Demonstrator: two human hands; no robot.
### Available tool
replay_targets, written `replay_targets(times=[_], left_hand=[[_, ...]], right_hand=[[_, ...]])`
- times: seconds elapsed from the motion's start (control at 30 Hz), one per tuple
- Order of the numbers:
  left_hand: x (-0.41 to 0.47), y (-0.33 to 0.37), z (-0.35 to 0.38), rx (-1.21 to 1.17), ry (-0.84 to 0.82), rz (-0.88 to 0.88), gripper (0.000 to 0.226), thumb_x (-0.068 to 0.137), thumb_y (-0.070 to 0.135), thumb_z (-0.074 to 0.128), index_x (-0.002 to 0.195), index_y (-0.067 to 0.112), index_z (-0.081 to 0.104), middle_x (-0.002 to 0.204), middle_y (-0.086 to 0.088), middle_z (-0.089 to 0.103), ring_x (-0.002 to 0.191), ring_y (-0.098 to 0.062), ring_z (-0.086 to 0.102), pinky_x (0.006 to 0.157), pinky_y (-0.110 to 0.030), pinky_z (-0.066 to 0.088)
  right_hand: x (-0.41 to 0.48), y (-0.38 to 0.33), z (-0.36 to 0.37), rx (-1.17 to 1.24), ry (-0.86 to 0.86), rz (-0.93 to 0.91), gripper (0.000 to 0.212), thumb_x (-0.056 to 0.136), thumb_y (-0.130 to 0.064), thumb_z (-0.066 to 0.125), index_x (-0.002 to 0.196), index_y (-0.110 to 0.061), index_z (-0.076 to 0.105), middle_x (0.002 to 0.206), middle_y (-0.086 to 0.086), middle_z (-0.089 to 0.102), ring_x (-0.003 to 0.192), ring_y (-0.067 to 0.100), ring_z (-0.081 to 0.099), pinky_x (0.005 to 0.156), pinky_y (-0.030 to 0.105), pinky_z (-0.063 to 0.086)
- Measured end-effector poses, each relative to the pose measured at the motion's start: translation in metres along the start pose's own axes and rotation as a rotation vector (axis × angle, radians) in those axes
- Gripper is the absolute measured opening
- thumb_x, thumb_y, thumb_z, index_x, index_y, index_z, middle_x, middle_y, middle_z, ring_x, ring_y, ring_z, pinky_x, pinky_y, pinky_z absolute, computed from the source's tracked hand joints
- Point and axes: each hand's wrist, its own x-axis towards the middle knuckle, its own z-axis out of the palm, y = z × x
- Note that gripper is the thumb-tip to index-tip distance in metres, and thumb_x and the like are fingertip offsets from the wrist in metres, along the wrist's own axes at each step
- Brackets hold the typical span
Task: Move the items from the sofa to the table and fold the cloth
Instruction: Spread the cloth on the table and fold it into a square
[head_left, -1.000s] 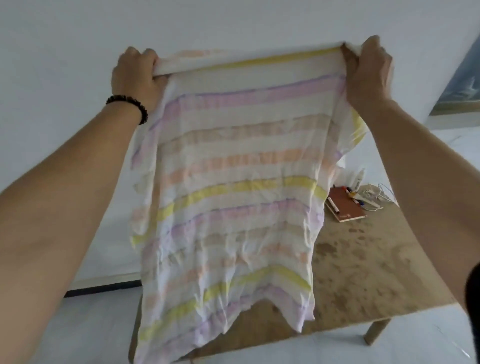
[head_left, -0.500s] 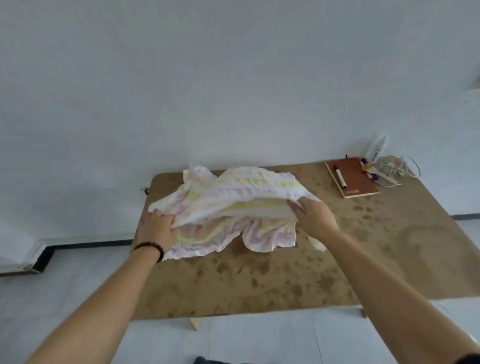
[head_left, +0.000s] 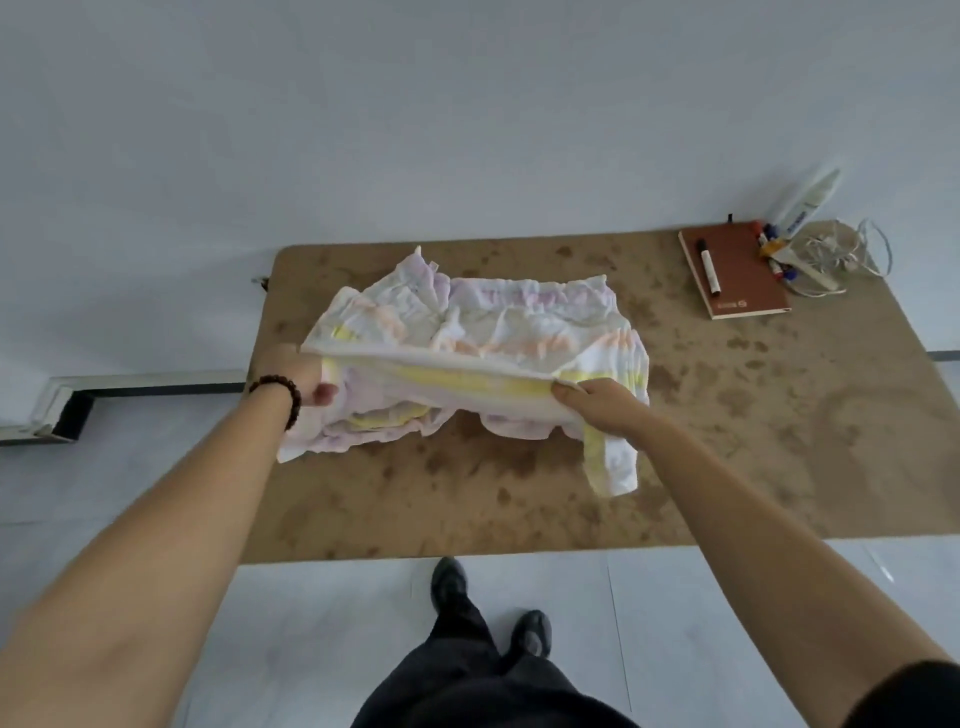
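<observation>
Pale grey wall fills the upper half of the frame, and below it sits the brown, dark-mottled rectangular worktop (head_left: 753, 415), running from centre left to the right edge.

On its left-centre lies the task's thing, the thin white cloth with faded pink, orange, yellow and lilac stripes (head_left: 483, 332), bunched in soft wrinkles with one yellow-edged layer lifted off the heap. From its crumpling I judge it light, limp and without any stiffness: it will sag wherever I leave it unsupported, and it should not slip much on the rough board. The best hold is along the taut hem, out at the corners, so the edge stays straight while I lay the fold.

My left hand (head_left: 301, 376), at centre left with a dark bead bracelet (head_left: 283, 397) on the wrist, is closed around the left end of that raised hem. My right hand (head_left: 597, 405), just right of centre, has its fingers pinched on the right end of the same hem, a loose tail of cloth hanging below it.

At upper right, well apart from the cloth, lies a reddish-brown notebook (head_left: 737, 275) with a white marker pen (head_left: 709, 273) on its cover; beside it are some coloured pens (head_left: 776, 254), a white tube (head_left: 810, 200) and a tangle of pale cord (head_left: 841, 254).

No container shows anywhere, so nothing is held inside anything.
</observation>
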Motion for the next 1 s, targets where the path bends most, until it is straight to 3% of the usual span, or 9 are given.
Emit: replay_targets(times=[0.13, 0.23, 0.33, 0.43, 0.53, 0.63, 0.77, 0.9, 1.0], left_hand=[[0.034, 0.089, -0.018, -0.276, 0.135, 0.296, 0.021, 0.086, 0.002, 0.042, 0.089, 0.009, 0.061, 0.099, -0.014, 0.067, 0.062, -0.022, 0.07, 0.07, -0.041, 0.061], [0.045, 0.122, -0.008, -0.209, 0.107, 0.479, 0.034, 0.082, 0.02, 0.053, 0.115, 0.019, 0.056, 0.111, 0.001, 0.063, 0.098, -0.017, 0.064, 0.087, -0.037, 0.056], [0.05, 0.114, 0.031, -0.138, -0.021, 0.604, 0.087, 0.08, 0.026, 0.071, 0.15, 0.028, 0.019, 0.145, 0.003, 0.039, 0.131, -0.008, 0.039, 0.102, -0.017, 0.035], [0.044, 0.074, 0.088, 0.12, -0.053, 0.706, 0.077, 0.082, 0.02, 0.072, 0.146, 0.014, 0.029, 0.148, -0.009, 0.03, 0.134, -0.014, 0.029, 0.109, -0.019, 0.027], [0.028, 0.026, 0.143, 0.303, -0.193, 0.531, 0.049, 0.088, 0.03, 0.065, 0.132, 0.013, 0.05, 0.138, -0.013, 0.043, 0.129, -0.028, 0.041, 0.106, -0.034, 0.035], [0.008, -0.008, 0.194, 0.366, -0.324, 0.398, 0.047, 0.084, 0.047, 0.063, 0.113, 0.011, 0.06, 0.111, -0.014, 0.06, 0.103, -0.03, 0.06, 0.074, -0.034, 0.048], [-0.019, -0.029, 0.246, 0.411, -0.339, 0.242, 0.048, 0.073, 0.066, 0.064, 0.093, 0.025, 0.05, 0.084, 0.007, 0.056, 0.077, -0.015, 0.058, 0.057, -0.03, 0.044], [-0.042, -0.036, 0.27, 0.449, -0.202, 0.144, 0.033, 0.093, 0.051, 0.047, 0.096, 0.02, 0.058, 0.082, 0.002, 0.065, 0.082, -0.023, 0.064, 0.067, -0.035, 0.051], [-0.045, -0.038, 0.256, 0.427, 0.032, 0.097, 0.032, 0.102, 0.037, 0.038, 0.117, 0.015, 0.055, 0.101, -0.006, 0.067, 0.091, -0.032, 0.062, 0.073, -0.037, 0.049]], right_hand=[[0.017, -0.057, -0.018, 0.239, 0.128, -0.093, 0.045, 0.091, -0.057, 0.056, 0.09, -0.015, 0.071, 0.082, -0.002, 0.072, 0.078, 0.018, 0.068, 0.07, 0.029, 0.055], [0.041, -0.091, -0.032, 0.44, 0.215, -0.078, 0.037, 0.092, -0.052, 0.057, 0.095, -0.018, 0.071, 0.097, 0.007, 0.075, 0.091, 0.027, 0.071, 0.085, 0.044, 0.059], [0.064, -0.1, -0.048, 0.829, 0.292, -0.071, 0.021, 0.096, -0.03, 0.059, 0.1, -0.013, 0.072, 0.098, 0.007, 0.075, 0.094, 0.026, 0.07, 0.082, 0.038, 0.06], [0.076, -0.079, -0.06, 1.122, 0.272, -0.072, 0.02, 0.091, -0.014, 0.063, 0.111, -0.013, 0.065, 0.105, 0.006, 0.071, 0.097, 0.023, 0.068, 0.084, 0.036, 0.058], [0.085, -0.043, -0.062, 0.752, 0.333, 0.099, 0.041, 0.086, -0.008, 0.059, 0.125, -0.019, 0.058, 0.115, 0.005, 0.066, 0.096, 0.02, 0.063, 0.074, 0.032, 0.056], [0.095, -0.002, -0.055, 0.188, 0.257, 0.112, 0.061, 0.088, -0.007, 0.058, 0.145, -0.022, 0.043, 0.131, 0.002, 0.055, 0.11, 0.02, 0.057, 0.082, 0.033, 0.049], [0.11, 0.033, -0.038, -0.193, -0.009, -0.033, 0.08, 0.077, -0.045, 0.078, 0.144, -0.023, 0.04, 0.121, -0.01, 0.049, 0.111, 0.013, 0.053, 0.089, 0.033, 0.049], [0.134, 0.047, -0.038, -0.359, -0.046, -0.08, 0.025, 0.096, -0.045, 0.054, 0.092, -0.02, 0.049, 0.089, -0.001, 0.059, 0.085, 0.026, 0.058, 0.07, 0.038, 0.05], [0.152, 0.045, -0.064, -0.105, 0.006, 0.012, 0.03, 0.1, -0.044, 0.04, 0.093, -0.018, 0.052, 0.095, 0.003, 0.06, 0.089, 0.027, 0.055, 0.068, 0.033, 0.043]])
